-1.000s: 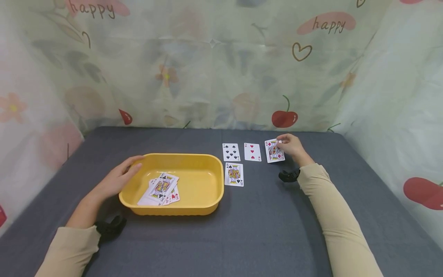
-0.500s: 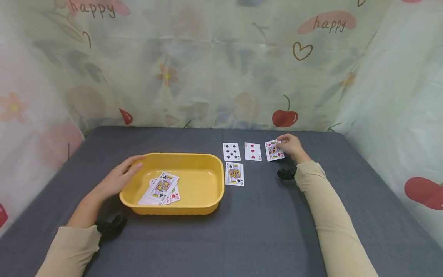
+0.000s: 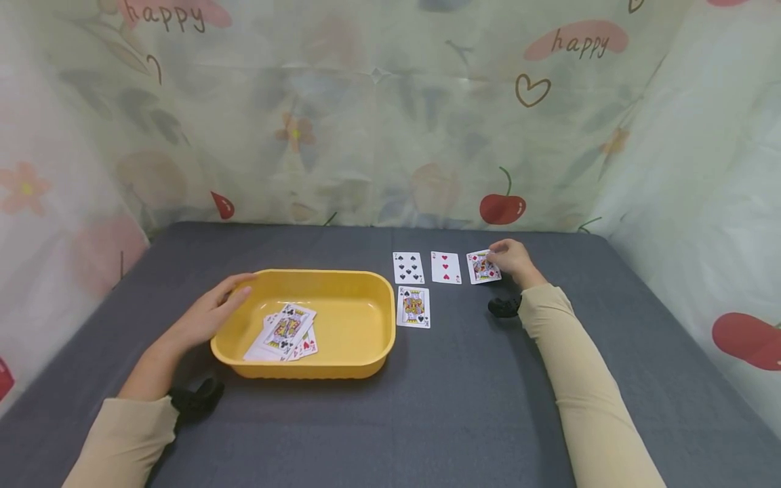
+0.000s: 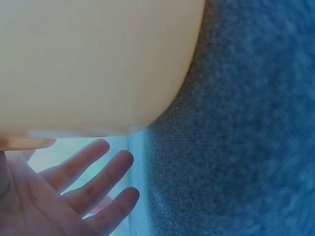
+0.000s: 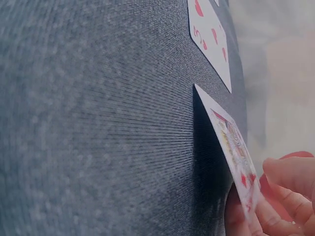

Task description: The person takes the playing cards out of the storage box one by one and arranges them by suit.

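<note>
My left hand (image 3: 203,313) rests on the left rim of a yellow tray (image 3: 356,315), its thumb reaching over the rim. In the left wrist view, several relaxed, spread fingers (image 4: 101,187) lie outside the tray wall. A king of clubs (image 3: 288,329) lies face up on other cards inside the tray. At the right of a row of cards, my right hand (image 3: 514,260) pinches a face card of diamonds (image 3: 479,270) by its right side. That side is lifted, so the card slants above the dark cloth, as the right wrist view shows.
Left of the pinched card lie a three of hearts (image 3: 445,268) and a seven of spades (image 3: 408,268). A king of spades (image 3: 413,307) lies below the seven, close to the tray's right side. A patterned curtain (image 3: 378,135) hangs behind the table.
The right side of the diamonds face card has risen off the cloth, and my right hand has shifted slightly. My left hand and the tray have stayed in place.
</note>
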`<state>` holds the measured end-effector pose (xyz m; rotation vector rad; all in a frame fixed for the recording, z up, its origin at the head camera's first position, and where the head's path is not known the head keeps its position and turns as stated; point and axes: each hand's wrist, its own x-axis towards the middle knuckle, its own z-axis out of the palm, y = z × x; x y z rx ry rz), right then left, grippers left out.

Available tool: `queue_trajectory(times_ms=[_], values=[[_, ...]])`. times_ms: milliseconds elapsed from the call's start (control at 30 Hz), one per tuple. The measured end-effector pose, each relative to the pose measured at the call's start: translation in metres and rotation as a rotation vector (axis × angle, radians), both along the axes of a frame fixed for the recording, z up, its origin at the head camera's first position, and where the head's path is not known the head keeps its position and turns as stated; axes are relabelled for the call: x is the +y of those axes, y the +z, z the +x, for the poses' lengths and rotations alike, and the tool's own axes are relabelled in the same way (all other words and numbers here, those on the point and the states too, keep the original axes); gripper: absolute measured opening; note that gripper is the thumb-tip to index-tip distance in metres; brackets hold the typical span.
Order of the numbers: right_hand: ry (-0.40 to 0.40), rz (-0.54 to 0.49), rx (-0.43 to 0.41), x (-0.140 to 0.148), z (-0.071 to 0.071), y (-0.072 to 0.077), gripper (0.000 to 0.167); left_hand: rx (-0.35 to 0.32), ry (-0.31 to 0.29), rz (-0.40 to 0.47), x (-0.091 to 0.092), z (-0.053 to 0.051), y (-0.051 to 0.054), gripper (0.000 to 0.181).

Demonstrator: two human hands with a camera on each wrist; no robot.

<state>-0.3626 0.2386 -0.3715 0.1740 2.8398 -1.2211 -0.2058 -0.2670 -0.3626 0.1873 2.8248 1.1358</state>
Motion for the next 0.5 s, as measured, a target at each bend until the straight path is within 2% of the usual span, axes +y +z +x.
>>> queue_trajectory(times_ms=[333,500], values=[[-0.039,0.038,-0.024,0.000,0.004,0.004,0.038,0.003,0.003,-0.001,0.001,0.000,-0.002,0.062],[0.004,0.003,-0.028,-0.006,0.008,0.012,0.039,0.011,0.002,-0.006,0.000,-0.001,-0.004,0.062]])
